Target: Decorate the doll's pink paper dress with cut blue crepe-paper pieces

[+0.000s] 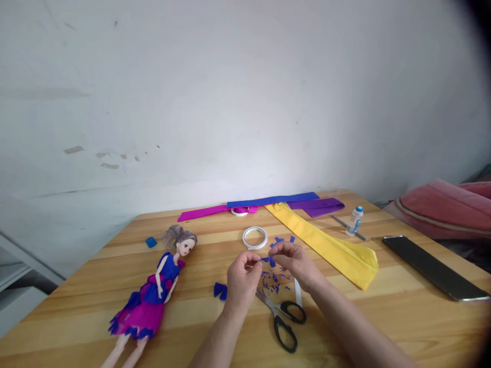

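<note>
A wooden table (383,317) stands against a pale, scuffed wall (230,92), with a doll (153,291) at 9 o'clock from the hands and scissors (282,314) at 6 o'clock. Above the table's middle, the left hand (241,278) and right hand (293,260) each pinch narrowly on one small blue paper piece (267,260) between them. Its exact shape is hard to make out; blue scraps (274,278) lie beneath.

Bare wooden table (391,306) right of black-handled scissors (282,313); leftward, purple-dressed doll (159,286) and blue paper scrap (220,291) obstruct.
</note>
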{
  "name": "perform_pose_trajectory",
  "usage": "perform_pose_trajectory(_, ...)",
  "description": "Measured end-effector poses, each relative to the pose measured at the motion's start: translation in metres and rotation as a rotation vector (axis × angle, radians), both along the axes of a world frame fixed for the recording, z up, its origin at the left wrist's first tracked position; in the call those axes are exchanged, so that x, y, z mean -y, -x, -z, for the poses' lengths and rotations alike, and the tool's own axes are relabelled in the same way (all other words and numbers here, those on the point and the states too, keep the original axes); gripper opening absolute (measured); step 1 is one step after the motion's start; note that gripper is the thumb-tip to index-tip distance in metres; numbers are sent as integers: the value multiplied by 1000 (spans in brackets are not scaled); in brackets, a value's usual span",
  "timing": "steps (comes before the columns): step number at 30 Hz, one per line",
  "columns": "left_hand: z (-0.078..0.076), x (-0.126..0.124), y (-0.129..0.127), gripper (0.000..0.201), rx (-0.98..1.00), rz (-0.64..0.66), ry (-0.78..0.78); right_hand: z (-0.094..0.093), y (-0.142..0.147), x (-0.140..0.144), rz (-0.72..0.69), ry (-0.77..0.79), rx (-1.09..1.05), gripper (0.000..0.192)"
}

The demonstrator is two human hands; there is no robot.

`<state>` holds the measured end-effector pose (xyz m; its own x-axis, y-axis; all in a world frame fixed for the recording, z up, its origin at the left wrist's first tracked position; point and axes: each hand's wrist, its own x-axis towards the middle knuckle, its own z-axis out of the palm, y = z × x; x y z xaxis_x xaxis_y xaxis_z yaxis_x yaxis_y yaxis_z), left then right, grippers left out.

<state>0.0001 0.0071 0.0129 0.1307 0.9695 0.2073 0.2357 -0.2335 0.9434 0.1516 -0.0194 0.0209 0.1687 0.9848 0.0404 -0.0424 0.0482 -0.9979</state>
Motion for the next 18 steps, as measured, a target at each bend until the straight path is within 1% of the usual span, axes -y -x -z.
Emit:
perform_pose_trajectory(2,0,0,0,9,4,6,-2,3,3,0,-32,-34,20,8)
perform_pose_trajectory(5,1,0,1,9,16,19,-11,6,9,-1,-40,-69,17,5)
perform_pose_trajectory(9,2,1,0,8,14,37,-16,5,12,-1,-35,-31,-18,10)
perform_pose_trajectory(12,1,3,-2,7,-12,46,-47,5,12,0,-41,-18,-32,11)
perform_pose_trajectory(18,-1,6,-3,15,-84,36,-111,8,11,-1,-60,-27,-40,8)
